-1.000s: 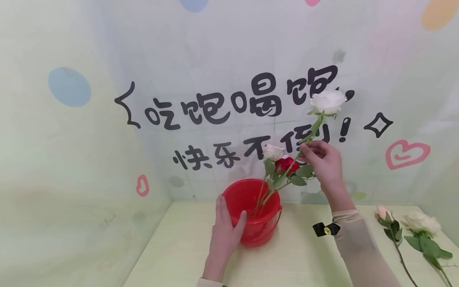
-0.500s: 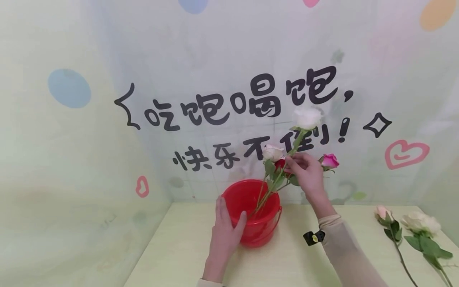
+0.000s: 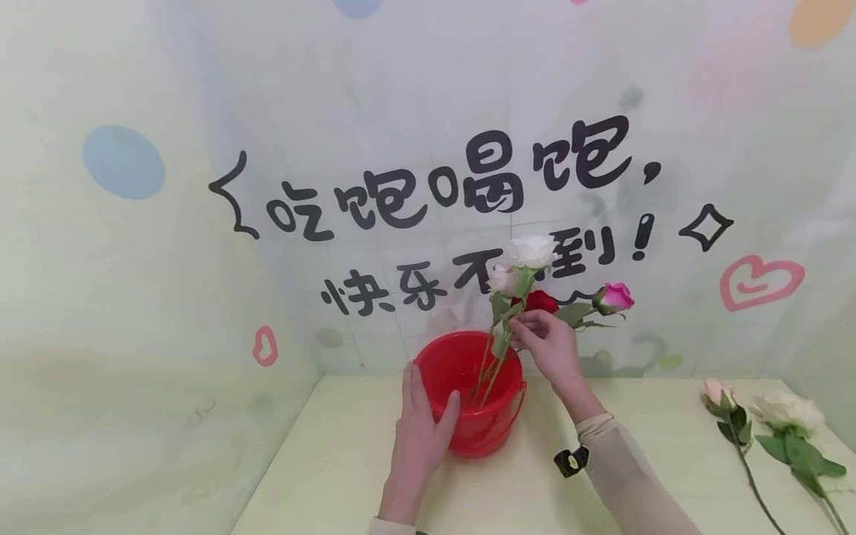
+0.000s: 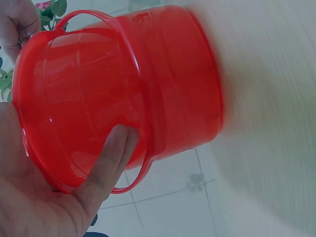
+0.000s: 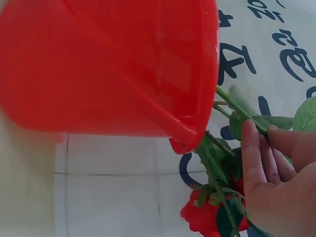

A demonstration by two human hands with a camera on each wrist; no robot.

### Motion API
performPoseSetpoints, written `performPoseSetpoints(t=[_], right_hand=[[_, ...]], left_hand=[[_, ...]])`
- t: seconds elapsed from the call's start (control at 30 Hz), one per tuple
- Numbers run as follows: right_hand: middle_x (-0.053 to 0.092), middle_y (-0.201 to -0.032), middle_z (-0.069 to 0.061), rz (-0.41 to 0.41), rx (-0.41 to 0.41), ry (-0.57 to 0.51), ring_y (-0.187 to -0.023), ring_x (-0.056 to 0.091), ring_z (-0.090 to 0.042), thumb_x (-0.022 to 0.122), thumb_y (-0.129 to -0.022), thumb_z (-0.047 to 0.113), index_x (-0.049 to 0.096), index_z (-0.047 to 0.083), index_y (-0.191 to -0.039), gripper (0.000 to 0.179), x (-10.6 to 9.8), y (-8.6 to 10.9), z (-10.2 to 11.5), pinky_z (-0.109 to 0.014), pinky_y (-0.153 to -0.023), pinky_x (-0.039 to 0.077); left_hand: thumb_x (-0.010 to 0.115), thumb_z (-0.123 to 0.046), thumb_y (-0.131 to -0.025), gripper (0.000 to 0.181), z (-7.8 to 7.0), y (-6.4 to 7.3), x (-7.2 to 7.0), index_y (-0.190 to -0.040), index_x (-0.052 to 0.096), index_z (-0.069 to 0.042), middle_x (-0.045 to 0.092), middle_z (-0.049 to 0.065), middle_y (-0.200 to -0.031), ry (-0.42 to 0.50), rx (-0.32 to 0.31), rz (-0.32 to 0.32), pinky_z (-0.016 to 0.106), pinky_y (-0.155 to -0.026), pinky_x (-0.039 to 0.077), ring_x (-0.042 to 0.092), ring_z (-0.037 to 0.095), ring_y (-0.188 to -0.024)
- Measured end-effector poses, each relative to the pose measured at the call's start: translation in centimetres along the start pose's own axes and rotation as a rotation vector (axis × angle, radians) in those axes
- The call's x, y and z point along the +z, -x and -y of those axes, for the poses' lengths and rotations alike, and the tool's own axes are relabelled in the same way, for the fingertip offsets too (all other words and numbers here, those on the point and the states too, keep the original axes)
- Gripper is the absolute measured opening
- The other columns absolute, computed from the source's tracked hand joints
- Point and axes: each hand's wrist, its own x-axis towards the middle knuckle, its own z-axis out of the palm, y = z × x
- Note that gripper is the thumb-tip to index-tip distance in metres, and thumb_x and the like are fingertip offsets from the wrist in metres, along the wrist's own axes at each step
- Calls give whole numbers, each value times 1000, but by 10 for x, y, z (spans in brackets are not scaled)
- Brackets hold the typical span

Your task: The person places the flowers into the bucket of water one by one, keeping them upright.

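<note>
My right hand (image 3: pixel 548 345) pinches the green stem of a white rose (image 3: pixel 533 251) above the red bucket (image 3: pixel 478 437). The stem's lower end is inside the bucket. A pale pink rose (image 3: pixel 503 279), a red rose (image 3: pixel 540 301) and a bright pink rose (image 3: pixel 615 296) lean out over the rim, close to that hand. In the right wrist view, thumb and fingertips meet on the stem (image 5: pixel 237 104). My left hand (image 3: pixel 421 438) rests against the bucket's near left side, thumb spread and fingers straight along the outer wall, as the left wrist view also shows (image 4: pixel 59 202).
On the right of the table (image 3: pixel 334 461) lie a peach rose (image 3: pixel 717 394) and a cream rose (image 3: pixel 789 411), stems toward me. A printed backdrop (image 3: pixel 401 89) with black lettering stands close behind the bucket. The bucket's handle (image 4: pixel 143 64) hangs down against its side.
My right hand has moved left and down with the white rose, bringing its bloom beside the pale pink one. The bright pink rose has come into sight. The left hand keeps its place.
</note>
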Motion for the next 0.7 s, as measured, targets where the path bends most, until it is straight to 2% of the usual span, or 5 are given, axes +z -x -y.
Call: performPoseSetpoints(t=[0.23,0.53,0.7], right_hand=[[73,-100,-23,46,40,19,-76,77,-21,71,-101,8,69,-10,-113,22,3,4,-8,-29,-75,64],[78,-98,-18,79,48,118,-84,77,-20,75,-100,14,75,-6,-109,23,1,12,-24,-25,-78,63],[78,-98,-18,101,60,154,-86,77,-24,77,-98,14,76,-6,-109,23,-1,13,-26,-27,-78,63]], left_hand=[[75,-46,-95,103,-3,-2,-2,-170,13,-13,26,8,-171,15,10,-8,52,-89,63,54,38,-138],[79,-41,-92,105,-2,-1,-2,-170,15,-11,27,10,-170,5,13,-8,53,-86,63,54,38,-138],[78,-41,-93,104,-1,1,-1,-170,15,-11,27,10,-170,7,7,-3,53,-87,63,54,38,-138]])
